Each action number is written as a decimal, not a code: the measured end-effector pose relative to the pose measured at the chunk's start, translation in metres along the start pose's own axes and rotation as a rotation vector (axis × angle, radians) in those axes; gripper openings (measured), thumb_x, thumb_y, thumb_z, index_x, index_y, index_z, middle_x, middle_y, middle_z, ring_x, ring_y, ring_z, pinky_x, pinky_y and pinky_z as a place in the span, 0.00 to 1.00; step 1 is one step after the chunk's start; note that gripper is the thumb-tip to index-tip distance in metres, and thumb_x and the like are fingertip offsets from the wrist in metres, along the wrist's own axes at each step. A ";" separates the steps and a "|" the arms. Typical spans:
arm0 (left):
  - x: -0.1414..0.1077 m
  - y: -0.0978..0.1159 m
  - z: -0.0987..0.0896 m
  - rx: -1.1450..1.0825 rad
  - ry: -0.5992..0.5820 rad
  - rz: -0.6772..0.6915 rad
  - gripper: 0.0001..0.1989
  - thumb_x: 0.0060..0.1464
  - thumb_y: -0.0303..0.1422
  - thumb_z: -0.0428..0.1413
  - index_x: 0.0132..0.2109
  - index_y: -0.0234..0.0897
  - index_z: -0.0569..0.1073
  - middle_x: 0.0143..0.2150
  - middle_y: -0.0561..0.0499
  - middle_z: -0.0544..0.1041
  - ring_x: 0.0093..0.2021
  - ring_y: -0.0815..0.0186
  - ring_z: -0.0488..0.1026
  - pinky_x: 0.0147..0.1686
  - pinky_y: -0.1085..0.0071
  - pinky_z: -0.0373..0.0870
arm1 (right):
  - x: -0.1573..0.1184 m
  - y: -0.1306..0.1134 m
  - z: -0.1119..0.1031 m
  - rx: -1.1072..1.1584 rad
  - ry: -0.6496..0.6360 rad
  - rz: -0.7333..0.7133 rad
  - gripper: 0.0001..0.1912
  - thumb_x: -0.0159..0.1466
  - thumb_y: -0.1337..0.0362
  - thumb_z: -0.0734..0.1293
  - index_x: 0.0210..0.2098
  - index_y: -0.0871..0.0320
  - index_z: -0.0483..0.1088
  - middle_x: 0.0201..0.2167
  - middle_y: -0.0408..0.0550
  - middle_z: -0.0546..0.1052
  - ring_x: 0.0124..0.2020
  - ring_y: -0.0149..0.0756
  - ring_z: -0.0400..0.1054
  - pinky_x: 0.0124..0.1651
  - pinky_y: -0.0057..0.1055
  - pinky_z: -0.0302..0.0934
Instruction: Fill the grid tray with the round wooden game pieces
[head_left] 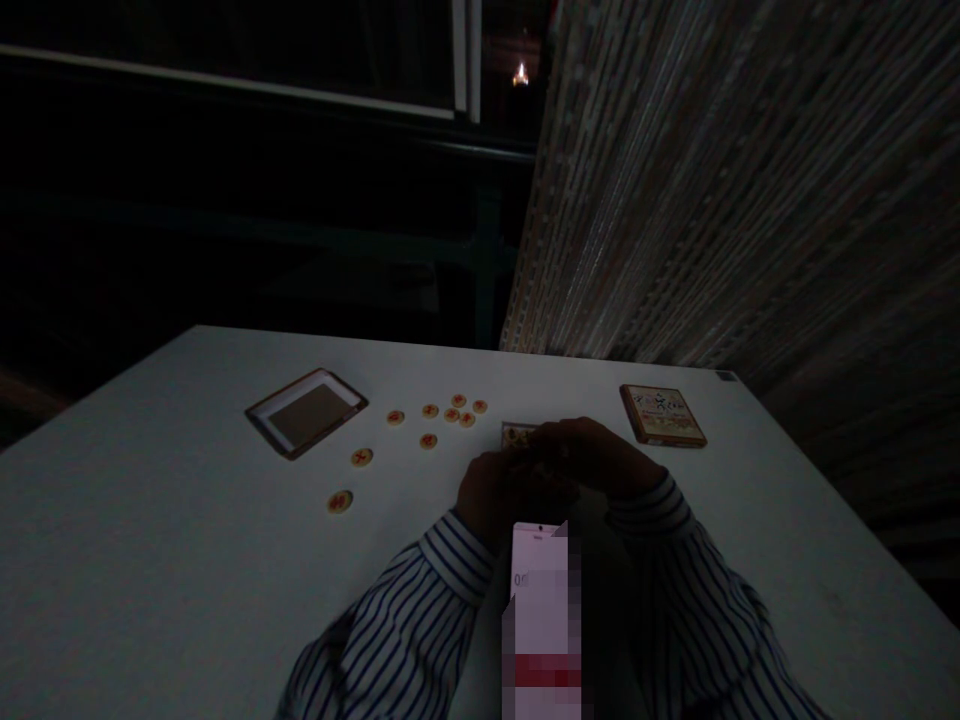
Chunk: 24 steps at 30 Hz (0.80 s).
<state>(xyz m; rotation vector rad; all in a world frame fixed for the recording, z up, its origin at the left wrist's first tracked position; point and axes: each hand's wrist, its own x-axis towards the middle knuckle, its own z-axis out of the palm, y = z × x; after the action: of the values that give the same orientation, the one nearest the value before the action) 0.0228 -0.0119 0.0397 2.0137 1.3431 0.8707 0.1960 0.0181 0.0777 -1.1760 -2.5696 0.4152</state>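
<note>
My left hand point(491, 488) and my right hand point(596, 455) meet over a small tray point(510, 426) near the middle of the white table. At the tray's uncovered corner, round Chinese chess pieces point(515, 437) show. My right hand arches over the tray from the right, and my left hand is low at its near left side. Both hands are dark; their fingers overlap and are mostly hidden, so what they hold does not show. Several loose chess pieces with red characters lie to the left, among them one piece point(428, 441) nearest my left hand and another point(340, 501) closer to me.
An open box half point(289, 445) with a white inside sits at the table's left. A box with a printed cover point(663, 415) lies on the right. Below my hands is a lit phone point(540, 590). A string curtain point(720, 180) hangs behind the table point(225, 580). The room is dim.
</note>
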 end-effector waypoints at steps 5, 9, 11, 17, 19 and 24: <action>-0.001 -0.007 0.003 -0.046 0.013 -0.033 0.15 0.49 0.40 0.52 0.44 0.44 0.74 0.34 0.50 0.79 0.33 0.62 0.76 0.30 0.70 0.73 | -0.001 0.001 0.000 0.056 0.022 -0.023 0.11 0.58 0.67 0.63 0.41 0.56 0.69 0.34 0.48 0.76 0.35 0.33 0.70 0.37 0.29 0.62; -0.009 -0.016 0.013 -0.107 0.189 -0.074 0.16 0.50 0.39 0.50 0.46 0.40 0.72 0.40 0.48 0.77 0.39 0.62 0.75 0.38 0.65 0.73 | -0.002 0.000 -0.001 0.115 0.057 -0.048 0.12 0.58 0.68 0.63 0.42 0.56 0.68 0.35 0.47 0.76 0.35 0.33 0.70 0.37 0.29 0.63; -0.013 -0.019 0.016 -0.177 0.236 -0.070 0.17 0.49 0.38 0.52 0.46 0.38 0.71 0.42 0.47 0.77 0.41 0.62 0.74 0.42 0.64 0.72 | -0.002 -0.001 -0.002 0.140 0.059 -0.065 0.12 0.58 0.68 0.63 0.43 0.56 0.67 0.36 0.48 0.76 0.36 0.33 0.70 0.38 0.29 0.63; -0.012 -0.016 0.018 -0.387 0.290 -0.095 0.14 0.49 0.36 0.52 0.43 0.37 0.72 0.42 0.49 0.77 0.43 0.63 0.73 0.43 0.65 0.72 | -0.002 -0.007 -0.009 0.204 0.036 -0.081 0.16 0.60 0.67 0.62 0.48 0.56 0.64 0.40 0.49 0.75 0.39 0.33 0.70 0.41 0.30 0.63; -0.010 -0.013 0.017 -0.424 0.306 -0.130 0.14 0.49 0.36 0.52 0.43 0.36 0.73 0.41 0.48 0.77 0.42 0.63 0.74 0.43 0.65 0.72 | -0.003 -0.009 -0.010 0.224 0.025 -0.083 0.16 0.60 0.67 0.61 0.48 0.55 0.64 0.40 0.49 0.75 0.39 0.32 0.70 0.41 0.30 0.63; -0.008 -0.013 0.016 -0.459 0.299 -0.179 0.14 0.49 0.37 0.53 0.41 0.35 0.74 0.40 0.47 0.78 0.40 0.62 0.74 0.42 0.65 0.72 | -0.002 -0.010 -0.009 0.260 0.022 -0.080 0.17 0.59 0.67 0.62 0.49 0.55 0.64 0.40 0.48 0.75 0.38 0.32 0.70 0.41 0.28 0.63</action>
<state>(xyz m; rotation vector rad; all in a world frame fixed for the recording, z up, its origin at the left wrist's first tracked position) 0.0253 -0.0165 0.0177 1.4330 1.3056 1.2958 0.1941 0.0117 0.0895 -0.9779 -2.4422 0.6895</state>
